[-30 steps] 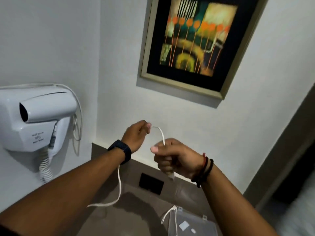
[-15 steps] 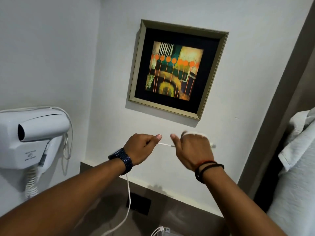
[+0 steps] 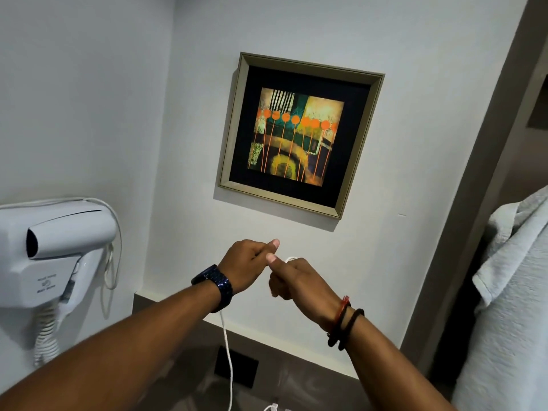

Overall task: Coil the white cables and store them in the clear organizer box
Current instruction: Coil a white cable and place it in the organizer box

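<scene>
Both my hands are raised in front of the wall, below the framed picture. My left hand [image 3: 248, 266] pinches the white cable [image 3: 227, 357], whose long end hangs down from under that wrist to the bottom edge of the view. My right hand [image 3: 299, 281] is closed, with a loop of the same cable showing over its knuckles. The two hands touch at the fingertips. A second bit of white cable [image 3: 270, 407] peeks in at the bottom edge. The clear organizer box is out of view.
A white wall-mounted hair dryer [image 3: 56, 250] with a curly cord hangs at the left. A framed picture [image 3: 298, 134] is on the wall ahead. Below lie a dark counter [image 3: 178, 387] and a black wall socket [image 3: 236, 369]. A pale cloth [image 3: 510, 307] hangs at the right.
The view has tilted up, so the box dropped out of sight. My hands drew together again after stretching a short span of cable, and a loop now sits over my right hand.
</scene>
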The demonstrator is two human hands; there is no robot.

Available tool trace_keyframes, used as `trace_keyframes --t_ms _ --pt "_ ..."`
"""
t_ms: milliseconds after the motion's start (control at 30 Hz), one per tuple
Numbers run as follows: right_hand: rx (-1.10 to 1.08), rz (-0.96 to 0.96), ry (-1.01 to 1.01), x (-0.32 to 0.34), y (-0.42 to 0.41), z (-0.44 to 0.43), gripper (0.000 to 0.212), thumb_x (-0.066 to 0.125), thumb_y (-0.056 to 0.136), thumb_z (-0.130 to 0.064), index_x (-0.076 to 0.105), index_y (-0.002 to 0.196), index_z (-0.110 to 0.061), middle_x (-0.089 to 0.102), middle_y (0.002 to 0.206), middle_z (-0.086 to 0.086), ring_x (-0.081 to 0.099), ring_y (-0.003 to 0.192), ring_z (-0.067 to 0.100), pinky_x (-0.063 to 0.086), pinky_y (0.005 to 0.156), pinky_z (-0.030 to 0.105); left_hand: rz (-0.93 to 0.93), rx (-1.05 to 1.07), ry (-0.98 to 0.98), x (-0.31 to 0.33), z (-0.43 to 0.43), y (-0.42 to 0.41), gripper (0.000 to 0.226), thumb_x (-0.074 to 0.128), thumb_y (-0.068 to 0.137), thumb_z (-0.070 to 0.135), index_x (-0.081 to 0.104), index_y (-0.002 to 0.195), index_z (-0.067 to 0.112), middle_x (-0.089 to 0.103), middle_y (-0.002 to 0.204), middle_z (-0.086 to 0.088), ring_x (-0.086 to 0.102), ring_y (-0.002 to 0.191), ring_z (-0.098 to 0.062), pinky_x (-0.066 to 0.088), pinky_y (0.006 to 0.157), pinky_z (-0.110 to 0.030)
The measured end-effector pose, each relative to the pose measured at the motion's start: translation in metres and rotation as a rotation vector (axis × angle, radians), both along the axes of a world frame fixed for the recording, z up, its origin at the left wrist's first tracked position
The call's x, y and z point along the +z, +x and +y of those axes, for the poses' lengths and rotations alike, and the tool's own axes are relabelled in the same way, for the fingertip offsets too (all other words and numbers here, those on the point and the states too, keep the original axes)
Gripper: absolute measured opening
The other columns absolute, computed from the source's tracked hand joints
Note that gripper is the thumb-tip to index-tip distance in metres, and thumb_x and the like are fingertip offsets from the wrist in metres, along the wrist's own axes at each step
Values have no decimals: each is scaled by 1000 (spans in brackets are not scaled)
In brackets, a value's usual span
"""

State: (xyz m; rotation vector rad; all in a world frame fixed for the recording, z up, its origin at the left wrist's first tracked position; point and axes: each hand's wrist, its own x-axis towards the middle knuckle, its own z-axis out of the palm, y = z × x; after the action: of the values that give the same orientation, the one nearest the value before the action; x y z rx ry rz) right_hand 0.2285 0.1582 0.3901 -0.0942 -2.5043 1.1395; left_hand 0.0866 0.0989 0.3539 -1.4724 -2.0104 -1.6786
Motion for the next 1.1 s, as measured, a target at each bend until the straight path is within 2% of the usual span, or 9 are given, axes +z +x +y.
trace_keyframes --t_ms 200,367,433,533,600,667,800,933,1100 --pt "425 -142 -682 6 14 -7 46 40 94 -44 31 57 -19 25 47 -7 15 40 10 18 38 19 -62 -42 17 4 3 2 55 44 93 39 39 41 22 38 46 2 35 50 -17 32 55 -34" --pt "362 483 -887 33 10 -10 21 44 90 -22 47 70 -16 34 54 -7 27 46 7 25 42 19 -158 -119 -74 -17 11 12 55 44 89 50 42 42 22 38 38 11 30 43 -9 29 49 -23" --pt "-32 779 -610 41 8 5 19 43 96 -19 46 77 -18 42 59 -8 38 49 3 35 46 16 -110 -82 -142 -25 10 17 61 38 88 58 37 39 21 36 33 10 26 36 -5 25 42 -17" --pt "-619 863 269 38 6 34 15 39 97 -22 44 84 -16 51 67 -3 51 62 1 39 55 14 -17 -24 -108 -22 6 17 64 39 86 59 42 46 10 38 37 9 31 40 -9 30 46 -22" --pt "-728 425 779 21 4 47 32 32 96 -36 48 78 -15 60 71 9 57 70 22 41 62 30 81 35 -56 -12 3 14 65 40 87 57 43 48 5 39 41 2 33 41 -13 31 48 -30" --pt "-624 -34 881 2 3 49 56 18 94 -52 54 71 -16 64 77 12 58 72 29 40 67 35 170 94 -10 1 -1 9 63 42 89 52 39 43 9 37 39 -1 31 39 -14 29 47 -31" --pt "11 -345 15 -6 11 29 67 15 85 -71 37 50 -19 41 49 -5 33 43 15 37 47 25 150 179 71 20 -6 -4 59 47 91 41 31 39 17 30 37 3 28 39 -14 27 48 -30" --pt "545 -179 -618 26 23 5 56 25 92 -57 41 58 -15 33 47 -8 26 41 9 29 41 17 -63 53 80 16 -2 2 57 44 93 37 45 41 14 43 42 4 41 46 -16 39 55 -31" --pt "71 665 -566 59 20 -2 41 31 97 -39 56 74 -16 45 56 -7 40 49 7 36 46 17 -65 -75 -19 -6 9 24 61 40 92 47 39 36 22 39 32 10 30 35 -4 27 46 -22"
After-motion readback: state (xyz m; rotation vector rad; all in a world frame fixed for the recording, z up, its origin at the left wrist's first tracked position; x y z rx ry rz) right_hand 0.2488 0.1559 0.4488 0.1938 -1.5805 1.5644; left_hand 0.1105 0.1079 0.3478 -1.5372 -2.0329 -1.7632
